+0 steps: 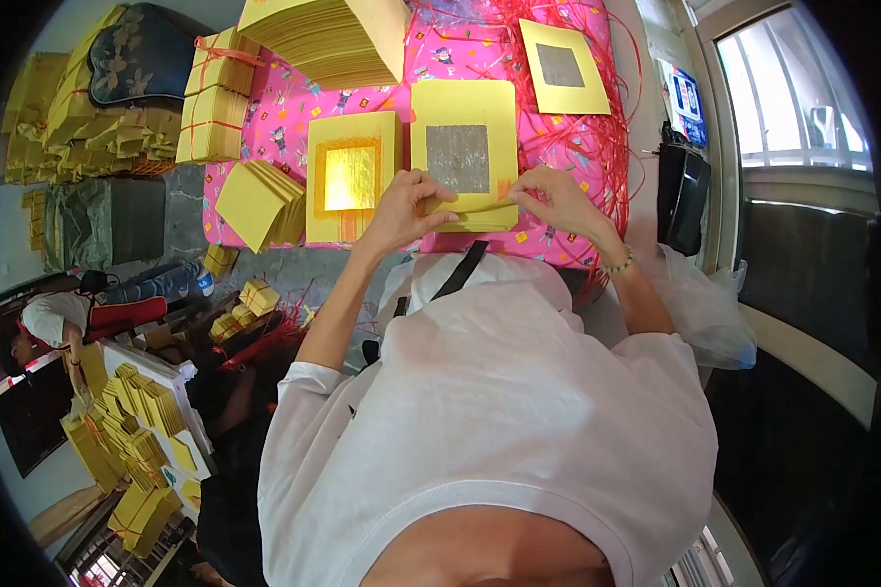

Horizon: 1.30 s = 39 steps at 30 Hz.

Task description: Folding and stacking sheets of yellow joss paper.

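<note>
"Pinching, with both hands, aren't they?"

"Yes – the left hand has thumb and fingers closed on the near edge of the top sheet, and the right hand nips that same sheet near its right corner. The sheet's near edge bends up between them."

"Where is that yellow stack sitting?"

"At the middle of the desk's near edge, right in front of the person's white top. It's the one with the silvery square on its face."

"And just left of it?"

"A gold-squared stack, also by the near edge, with orange around the gold. Further left, at the near left corner, a fanned pile of plain yellow sheets lies askew."

"What about the far side?"

"A tall yellow block stands at the far edge, and yellow bundles tied in red are by the left edge. Toward the far right corner lies another yellow piece with a grey square, slightly turned."

"Those red strands get everywhere."

"Mostly along the right edge – near the wrist with the beaded bracelet. Over to the left, away from the desk, another person sits beside more yellow bundles."
</note>
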Available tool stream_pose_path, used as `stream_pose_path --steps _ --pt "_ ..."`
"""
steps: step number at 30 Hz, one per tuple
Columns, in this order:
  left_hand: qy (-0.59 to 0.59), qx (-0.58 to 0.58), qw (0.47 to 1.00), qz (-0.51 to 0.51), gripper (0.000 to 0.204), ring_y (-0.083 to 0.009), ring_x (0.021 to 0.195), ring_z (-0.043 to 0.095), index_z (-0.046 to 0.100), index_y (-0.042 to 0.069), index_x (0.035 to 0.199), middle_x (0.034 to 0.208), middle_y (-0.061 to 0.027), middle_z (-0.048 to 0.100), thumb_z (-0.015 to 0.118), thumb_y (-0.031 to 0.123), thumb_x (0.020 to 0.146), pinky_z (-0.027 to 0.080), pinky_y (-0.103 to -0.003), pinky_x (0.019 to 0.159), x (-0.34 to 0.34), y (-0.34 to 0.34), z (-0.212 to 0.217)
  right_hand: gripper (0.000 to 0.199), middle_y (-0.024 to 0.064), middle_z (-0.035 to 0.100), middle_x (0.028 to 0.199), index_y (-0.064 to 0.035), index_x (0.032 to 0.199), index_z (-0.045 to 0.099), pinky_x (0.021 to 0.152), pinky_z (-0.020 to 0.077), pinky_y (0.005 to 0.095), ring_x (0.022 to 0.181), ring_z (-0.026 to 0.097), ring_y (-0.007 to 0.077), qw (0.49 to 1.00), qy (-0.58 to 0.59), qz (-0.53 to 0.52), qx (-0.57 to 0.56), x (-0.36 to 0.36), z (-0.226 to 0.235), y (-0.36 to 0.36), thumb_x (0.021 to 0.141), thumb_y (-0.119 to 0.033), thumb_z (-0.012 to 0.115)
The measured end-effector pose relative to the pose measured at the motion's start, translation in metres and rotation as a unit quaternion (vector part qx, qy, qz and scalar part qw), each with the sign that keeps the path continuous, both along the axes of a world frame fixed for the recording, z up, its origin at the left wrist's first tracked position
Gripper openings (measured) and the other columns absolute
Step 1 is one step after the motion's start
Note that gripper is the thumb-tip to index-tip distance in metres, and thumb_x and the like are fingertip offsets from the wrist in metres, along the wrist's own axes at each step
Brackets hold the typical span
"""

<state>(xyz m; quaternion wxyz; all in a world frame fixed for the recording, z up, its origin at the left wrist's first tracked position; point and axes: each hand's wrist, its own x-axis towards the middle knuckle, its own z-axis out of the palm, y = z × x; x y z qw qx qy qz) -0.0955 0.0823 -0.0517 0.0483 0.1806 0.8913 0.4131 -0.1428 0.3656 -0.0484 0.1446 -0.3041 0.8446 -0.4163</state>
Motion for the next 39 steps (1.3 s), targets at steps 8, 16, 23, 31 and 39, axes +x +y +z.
stream_pose_path --steps 8,16,23,31,39 --pt "0.011 0.023 1.000 0.016 0.021 -0.0249 0.081 0.052 0.070 0.009 0.085 0.081 -0.0072 0.057 0.077 0.027 0.074 0.045 -0.035 0.071 -0.002 0.000 -0.009 0.028 0.0111 0.063 0.098 -0.0029 0.101 0.062 0.085 0.0464 0.0355 0.093 0.059 0.0272 0.998 -0.004 0.067 0.008 0.006 0.019 -0.002 0.077 -0.014 0.072" --pt "-0.009 0.021 1.000 0.020 0.020 -0.0249 0.081 0.053 0.070 0.010 0.084 0.082 -0.0071 0.057 0.077 0.026 0.074 0.046 -0.035 0.072 -0.003 0.000 -0.007 0.053 0.0111 0.053 0.111 -0.0045 0.110 0.056 0.088 0.0468 0.0388 0.104 0.053 0.0309 0.987 0.110 0.084 0.086 0.012 0.020 -0.007 0.063 -0.011 0.079" --pt "-0.010 -0.008 1.000 0.000 0.032 -0.0279 0.089 0.051 0.068 0.010 0.091 0.089 -0.0094 0.056 0.081 0.026 0.067 0.045 -0.037 0.078 0.000 0.004 0.000 0.045 0.0104 0.054 0.110 -0.0047 0.107 0.058 0.084 0.0486 0.0377 0.102 0.054 0.0304 0.983 0.143 0.085 0.076 0.009 0.011 -0.005 0.066 -0.009 0.077" --pt "0.017 -0.116 0.993 0.002 0.043 -0.0284 0.096 0.051 0.062 0.011 0.097 0.098 -0.0076 0.055 0.084 0.019 0.061 0.046 -0.038 0.084 0.002 0.014 0.006 0.036 0.0107 0.057 0.110 -0.0035 0.105 0.058 0.084 0.0492 0.0353 0.099 0.058 0.0287 0.990 0.116 0.037 0.071 0.007 0.003 -0.006 0.072 -0.005 0.071" --pt "0.014 -0.058 0.998 -0.008 0.038 -0.0293 0.093 0.050 0.061 0.010 0.095 0.094 -0.0094 0.053 0.081 0.026 0.066 0.045 -0.039 0.081 0.001 0.007 0.002 0.037 0.0118 0.056 0.104 -0.0025 0.109 0.056 0.082 0.0492 0.0348 0.098 0.060 0.0264 0.994 0.043 -0.096 0.006 0.016 0.007 0.004 0.075 -0.007 0.070"
